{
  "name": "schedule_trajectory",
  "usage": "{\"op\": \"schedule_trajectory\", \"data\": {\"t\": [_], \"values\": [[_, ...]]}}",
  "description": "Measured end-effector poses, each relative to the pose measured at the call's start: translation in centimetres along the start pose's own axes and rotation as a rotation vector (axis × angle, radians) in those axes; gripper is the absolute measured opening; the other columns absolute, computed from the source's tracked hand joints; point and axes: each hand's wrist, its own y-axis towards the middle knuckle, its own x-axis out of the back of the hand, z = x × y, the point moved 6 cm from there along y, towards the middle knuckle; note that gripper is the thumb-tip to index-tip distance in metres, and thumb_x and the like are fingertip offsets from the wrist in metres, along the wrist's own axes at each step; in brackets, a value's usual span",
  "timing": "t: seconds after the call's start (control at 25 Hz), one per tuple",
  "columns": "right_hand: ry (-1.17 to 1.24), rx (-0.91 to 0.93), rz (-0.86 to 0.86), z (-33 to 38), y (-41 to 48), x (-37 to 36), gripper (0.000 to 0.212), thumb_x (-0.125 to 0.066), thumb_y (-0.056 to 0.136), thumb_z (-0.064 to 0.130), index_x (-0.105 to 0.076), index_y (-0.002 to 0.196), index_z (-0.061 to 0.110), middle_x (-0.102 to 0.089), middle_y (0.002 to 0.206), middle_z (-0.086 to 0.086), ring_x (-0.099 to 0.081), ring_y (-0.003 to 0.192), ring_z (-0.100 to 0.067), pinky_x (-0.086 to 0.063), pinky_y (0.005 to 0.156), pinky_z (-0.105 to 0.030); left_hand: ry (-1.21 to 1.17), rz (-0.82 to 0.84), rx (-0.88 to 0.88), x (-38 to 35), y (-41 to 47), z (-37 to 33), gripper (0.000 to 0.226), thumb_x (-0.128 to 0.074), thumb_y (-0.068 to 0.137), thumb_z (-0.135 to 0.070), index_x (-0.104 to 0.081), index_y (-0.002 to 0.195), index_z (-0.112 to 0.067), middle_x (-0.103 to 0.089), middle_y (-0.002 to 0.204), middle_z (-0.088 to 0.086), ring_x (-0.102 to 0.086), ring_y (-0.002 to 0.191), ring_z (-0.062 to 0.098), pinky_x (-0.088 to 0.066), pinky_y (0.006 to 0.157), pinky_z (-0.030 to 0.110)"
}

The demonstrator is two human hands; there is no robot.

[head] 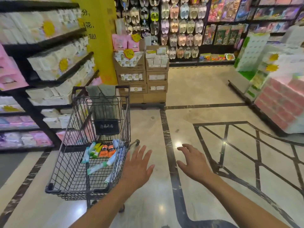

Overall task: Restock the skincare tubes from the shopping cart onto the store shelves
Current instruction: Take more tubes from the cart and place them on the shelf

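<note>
A black wire shopping cart (69,162) stands on the floor at the left, beside the shelves. Several skincare tubes (102,153) lie in its basket: orange ones, green-and-white ones and pale blue ones. A grey cloth (102,99) hangs over the cart's far end. My left hand (137,167) hovers with straight spread fingers just right of the cart's side, holding nothing. My right hand (193,162) is stretched out over the floor further right, fingers loosely spread, also empty.
Black shelves (49,41) with white and pink paper packs line the left. Stacked cardboard boxes (141,76) stand ahead by a yellow pillar (102,38). Slippers hang on the back wall (177,25). Pink and white pack stacks (279,102) stand at right. Tiled floor (205,89) lies between.
</note>
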Motion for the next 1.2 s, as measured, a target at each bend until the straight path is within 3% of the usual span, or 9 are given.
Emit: {"op": "schedule_trajectory", "data": {"t": [0.36, 0.76, 1.04, 1.2], "values": [[-0.058, 0.176, 0.164, 2.3, 17.4, -3.9, 0.061, -0.06, 0.089, 0.049, -0.045, 0.146, 0.033, -0.038, 0.157, 0.002, -0.039, 0.142, -0.023, -0.036, 0.113, -0.047, -0.05, 0.062, 0.215, -2.6, 10.2, 8.0, 0.065, -0.038, 0.094, -0.058, -0.055, 0.146, -0.023, -0.054, 0.151, 0.005, -0.051, 0.14, 0.03, -0.047, 0.107, 0.058], [-0.063, 0.333, 0.262, 11.6, 36.5, -9.3, 0.053, -0.056, 0.09, 0.05, -0.049, 0.141, 0.037, -0.037, 0.158, 0.003, -0.037, 0.144, -0.023, -0.031, 0.116, -0.046, -0.112, 0.174, 0.422, -6.7, 20.7, 22.4, 0.065, -0.036, 0.093, -0.059, -0.049, 0.148, -0.026, -0.051, 0.154, 0.007, -0.047, 0.144, 0.032, -0.045, 0.11, 0.055], [-0.051, 0.521, 0.322, 19.5, 46.1, -13.5, 0.048, -0.056, 0.091, 0.043, -0.052, 0.139, 0.036, -0.043, 0.153, 0.003, -0.039, 0.141, -0.024, -0.03, 0.115, -0.044, -0.168, 0.234, 0.557, -9.3, 23.2, 29.7, 0.062, -0.037, 0.094, -0.06, -0.063, 0.137, -0.025, -0.064, 0.141, 0.005, -0.063, 0.128, 0.03, -0.055, 0.098, 0.051], [-0.048, 0.677, 0.426, 24.9, 51.9, -17.4, 0.05, -0.057, 0.089, 0.039, -0.055, 0.138, 0.033, -0.045, 0.151, 0.001, -0.04, 0.14, -0.024, -0.033, 0.115, -0.043, -0.227, 0.193, 0.692, -10.7, 24.5, 34.0, 0.063, -0.031, 0.101, -0.057, -0.035, 0.157, -0.028, -0.034, 0.166, 0.004, -0.03, 0.154, 0.03, -0.032, 0.119, 0.053]]}}
